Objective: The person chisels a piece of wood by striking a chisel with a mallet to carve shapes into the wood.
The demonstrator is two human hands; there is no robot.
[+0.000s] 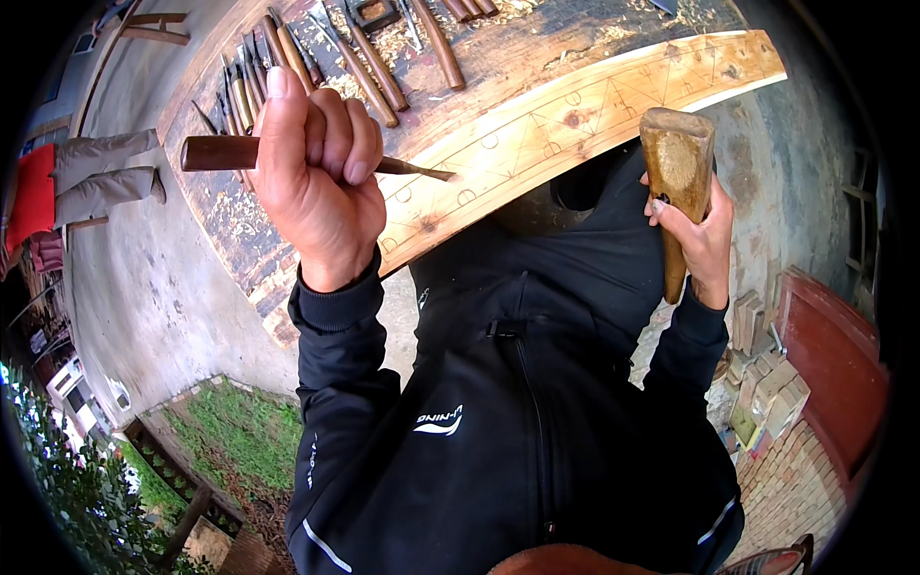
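Observation:
My left hand (321, 182) is closed around a chisel (218, 153) with a dark wooden handle; its blade points right, its tip over or on a long pale board (690, 77) marked with pencilled triangles and curved shapes. My right hand (700, 230) grips a worn wooden mallet (685, 149) upright in the picture, at the board's near side above my right leg. Beyond the board, several carving tools (441, 53) with wooden handles lie in a row on the scarred workbench (201, 211) among pale shavings.
A person in red top and grey trousers (101, 187) is at the far left on the concrete paving. Grass (230, 431) and a bush (57, 479) are at lower left. Stacked bricks (771, 383) and a reddish panel (829, 355) stand at the right. A small dark frame (374, 14) lies among the tools.

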